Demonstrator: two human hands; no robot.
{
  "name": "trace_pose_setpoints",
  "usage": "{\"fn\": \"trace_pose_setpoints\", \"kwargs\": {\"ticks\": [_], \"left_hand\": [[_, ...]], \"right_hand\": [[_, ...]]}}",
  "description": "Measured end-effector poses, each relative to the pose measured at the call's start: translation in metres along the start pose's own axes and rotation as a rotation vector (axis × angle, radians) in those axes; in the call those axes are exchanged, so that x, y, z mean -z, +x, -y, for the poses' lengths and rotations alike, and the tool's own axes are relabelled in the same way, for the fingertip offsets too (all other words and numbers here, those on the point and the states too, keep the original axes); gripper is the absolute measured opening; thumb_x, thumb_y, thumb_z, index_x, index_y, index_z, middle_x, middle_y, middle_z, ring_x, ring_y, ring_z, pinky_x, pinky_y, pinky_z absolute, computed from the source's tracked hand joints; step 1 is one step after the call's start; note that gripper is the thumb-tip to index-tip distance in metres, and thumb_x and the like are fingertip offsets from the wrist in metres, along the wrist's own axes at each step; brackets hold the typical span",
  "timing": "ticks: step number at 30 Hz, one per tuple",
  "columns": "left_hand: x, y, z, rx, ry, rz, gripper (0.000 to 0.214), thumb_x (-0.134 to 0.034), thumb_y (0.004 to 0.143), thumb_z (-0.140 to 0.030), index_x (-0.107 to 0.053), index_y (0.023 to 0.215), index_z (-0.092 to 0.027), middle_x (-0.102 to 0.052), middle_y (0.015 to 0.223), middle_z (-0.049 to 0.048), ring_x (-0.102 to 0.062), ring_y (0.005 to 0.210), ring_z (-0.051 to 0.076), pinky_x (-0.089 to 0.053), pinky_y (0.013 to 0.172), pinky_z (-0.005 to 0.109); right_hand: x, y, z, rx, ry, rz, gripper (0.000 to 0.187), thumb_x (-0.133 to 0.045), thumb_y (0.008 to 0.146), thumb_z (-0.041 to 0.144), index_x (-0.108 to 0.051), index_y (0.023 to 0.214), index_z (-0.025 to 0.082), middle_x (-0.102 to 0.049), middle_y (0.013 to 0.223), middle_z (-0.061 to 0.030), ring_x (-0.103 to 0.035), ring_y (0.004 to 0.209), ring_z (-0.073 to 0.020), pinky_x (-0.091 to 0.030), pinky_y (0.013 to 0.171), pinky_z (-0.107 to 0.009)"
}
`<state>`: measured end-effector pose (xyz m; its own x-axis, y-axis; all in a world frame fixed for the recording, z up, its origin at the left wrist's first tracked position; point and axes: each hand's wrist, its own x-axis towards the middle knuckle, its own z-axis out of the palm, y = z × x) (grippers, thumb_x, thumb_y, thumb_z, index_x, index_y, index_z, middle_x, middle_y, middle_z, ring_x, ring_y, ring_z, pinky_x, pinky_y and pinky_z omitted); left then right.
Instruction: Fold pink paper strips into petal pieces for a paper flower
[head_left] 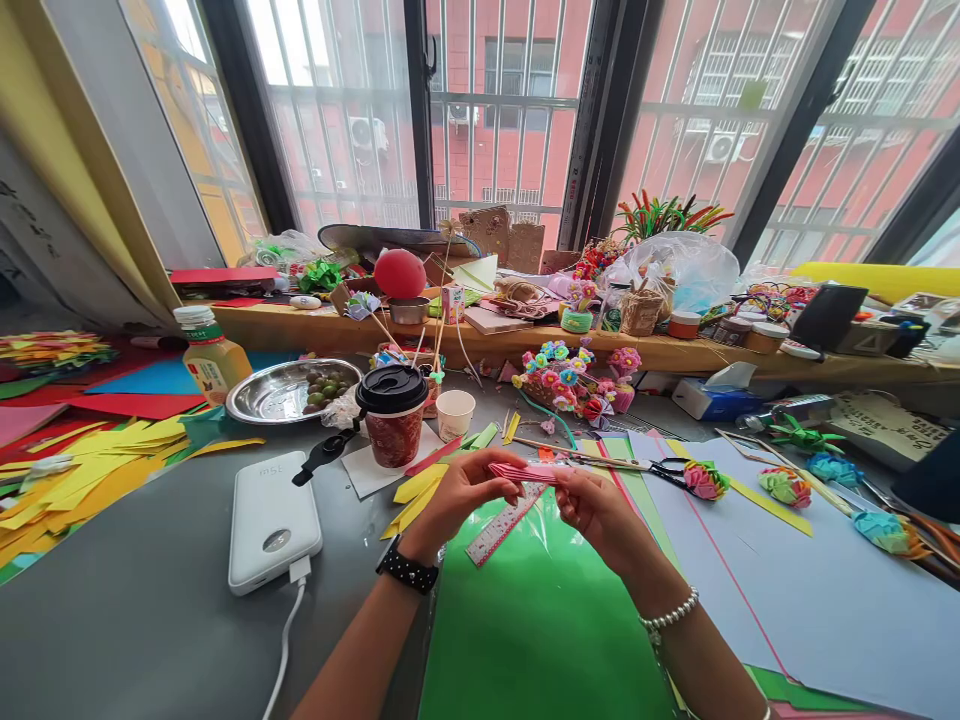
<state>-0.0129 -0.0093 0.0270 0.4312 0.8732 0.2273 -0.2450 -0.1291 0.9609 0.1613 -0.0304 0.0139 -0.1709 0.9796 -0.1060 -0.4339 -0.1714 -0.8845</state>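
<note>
A narrow pink bundle of folded paper [531, 474] is stretched level between my two hands, its pleated layers showing at the left end. My left hand [469, 492] pinches that end between thumb and fingers. At the other end, my right hand [596, 508] grips the paper, fingers curled in. Below them lie a pinkish-white ruler [499, 535], set aslant, and a shiny green sheet [540, 630]. Yellow paper strips [416, 492] lie just left of my left hand. Beyond my right hand are black-handled scissors [664, 468] and a multicoloured folded-paper ball [706, 480].
A white power bank [274, 520] with a cable lies at left. Behind it stand a lidded red coffee cup [394, 425], a paper cup [454, 413], a steel plate [251, 400] with green fruit and a juice bottle [214, 360]. Crochet flowers [559, 375] sit near the ledge.
</note>
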Motion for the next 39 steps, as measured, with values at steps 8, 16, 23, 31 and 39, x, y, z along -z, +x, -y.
{"fn": "trace_pose_setpoints", "kwargs": {"ticks": [8, 16, 23, 31, 39], "left_hand": [[-0.012, 0.002, 0.003, -0.001, 0.100, -0.073, 0.022, -0.065, 0.062, -0.023, -0.060, 0.081, -0.014, -0.059, 0.067, 0.0003, -0.052, 0.059, 0.009, -0.041, 0.055, 0.020], [-0.017, 0.005, 0.009, -0.039, 0.126, -0.075, 0.016, -0.059, 0.068, -0.027, -0.060, 0.073, -0.012, -0.058, 0.059, 0.0006, -0.052, 0.055, 0.010, -0.042, 0.053, 0.021], [-0.012, 0.006, 0.004, 0.051, 0.134, -0.111, 0.018, -0.057, 0.069, -0.029, -0.058, 0.068, -0.012, -0.054, 0.054, -0.0023, -0.047, 0.049, 0.007, -0.038, 0.050, 0.019], [-0.011, 0.007, 0.007, 0.107, 0.066, -0.075, 0.018, -0.058, 0.069, -0.030, -0.058, 0.070, -0.012, -0.053, 0.053, -0.0030, -0.045, 0.048, 0.007, -0.036, 0.049, 0.019], [-0.014, 0.007, 0.010, 0.099, -0.047, -0.124, 0.016, -0.060, 0.068, -0.027, -0.057, 0.066, -0.011, -0.054, 0.055, -0.0016, -0.047, 0.050, 0.006, -0.036, 0.049, 0.018]], "right_hand": [[-0.001, 0.001, -0.004, -0.078, 0.109, 0.011, 0.011, -0.065, 0.060, 0.023, -0.066, 0.067, 0.014, -0.049, 0.049, 0.0038, -0.041, 0.042, -0.0020, -0.035, 0.040, -0.012], [-0.001, 0.001, -0.005, -0.093, 0.079, 0.067, 0.010, -0.063, 0.065, 0.022, -0.067, 0.070, 0.014, -0.055, 0.056, 0.0019, -0.047, 0.051, -0.0032, -0.039, 0.048, -0.012], [-0.002, -0.003, 0.001, 0.139, -0.321, 0.065, 0.021, -0.063, 0.065, 0.028, -0.067, 0.082, 0.018, -0.063, 0.073, -0.0017, -0.051, 0.060, -0.0081, -0.041, 0.058, -0.020], [-0.003, -0.005, 0.003, 0.212, -0.454, 0.069, 0.023, -0.060, 0.067, 0.033, -0.068, 0.084, 0.020, -0.066, 0.073, -0.0026, -0.054, 0.057, -0.0098, -0.046, 0.059, -0.025], [-0.002, -0.004, 0.002, 0.396, -0.671, 0.026, 0.024, -0.060, 0.068, 0.030, -0.065, 0.090, 0.020, -0.066, 0.084, -0.0049, -0.060, 0.070, -0.0161, -0.049, 0.065, -0.029]]}}
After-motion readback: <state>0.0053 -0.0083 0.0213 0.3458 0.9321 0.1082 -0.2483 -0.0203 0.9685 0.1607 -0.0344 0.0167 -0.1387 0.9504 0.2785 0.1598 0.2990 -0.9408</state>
